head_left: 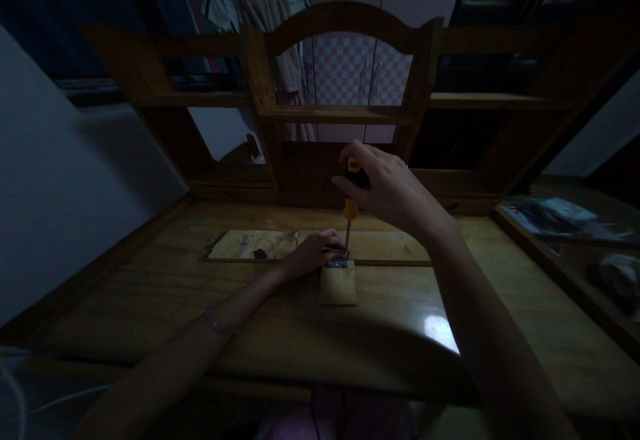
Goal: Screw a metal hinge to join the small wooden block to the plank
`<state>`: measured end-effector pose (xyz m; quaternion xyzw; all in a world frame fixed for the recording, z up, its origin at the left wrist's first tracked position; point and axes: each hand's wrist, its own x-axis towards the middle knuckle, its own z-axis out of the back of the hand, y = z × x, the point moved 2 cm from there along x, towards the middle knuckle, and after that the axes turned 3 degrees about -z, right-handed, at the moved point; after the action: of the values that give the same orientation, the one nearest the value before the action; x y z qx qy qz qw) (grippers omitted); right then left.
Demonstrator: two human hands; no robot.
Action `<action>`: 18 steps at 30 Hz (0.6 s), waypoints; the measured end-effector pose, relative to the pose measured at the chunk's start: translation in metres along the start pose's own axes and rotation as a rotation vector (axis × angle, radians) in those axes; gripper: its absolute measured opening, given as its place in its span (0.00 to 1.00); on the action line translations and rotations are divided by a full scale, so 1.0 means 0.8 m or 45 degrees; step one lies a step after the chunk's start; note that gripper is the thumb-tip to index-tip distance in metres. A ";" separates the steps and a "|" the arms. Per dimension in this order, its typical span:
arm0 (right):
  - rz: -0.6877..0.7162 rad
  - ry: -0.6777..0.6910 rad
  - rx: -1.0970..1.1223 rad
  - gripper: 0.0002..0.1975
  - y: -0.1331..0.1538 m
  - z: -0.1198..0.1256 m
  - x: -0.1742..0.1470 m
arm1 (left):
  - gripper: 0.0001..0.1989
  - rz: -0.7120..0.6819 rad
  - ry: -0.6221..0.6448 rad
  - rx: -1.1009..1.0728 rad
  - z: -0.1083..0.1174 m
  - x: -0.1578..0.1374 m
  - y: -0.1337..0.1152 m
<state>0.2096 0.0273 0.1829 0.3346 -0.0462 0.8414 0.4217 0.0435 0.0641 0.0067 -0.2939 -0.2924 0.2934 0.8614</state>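
The right grip [387,177] is wrapped around the yellow-and-black screwdriver [351,210], its tip down at the metal fitting [337,265] on the small wooden block [339,288], by the long board [380,247] on the bench [175,300]; the left grip [317,251] rests beside the tip, whether pinching anything I cannot tell. A tilted shaft could slip into those fingers, or the block, unclamped as far as shows, could twist under torque; no brand or label is readable
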 end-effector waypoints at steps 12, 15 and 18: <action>-0.013 -0.003 -0.045 0.10 0.000 0.000 -0.001 | 0.05 0.024 -0.009 -0.031 0.001 0.000 -0.001; 0.013 -0.001 -0.041 0.09 -0.001 0.000 -0.001 | 0.06 0.026 -0.007 -0.021 0.000 0.001 0.001; 0.017 0.020 -0.022 0.12 0.001 0.001 -0.002 | 0.06 0.025 -0.010 -0.023 0.000 0.000 0.003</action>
<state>0.2102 0.0256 0.1828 0.3241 -0.0523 0.8464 0.4193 0.0431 0.0658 0.0051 -0.3035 -0.2954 0.3003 0.8546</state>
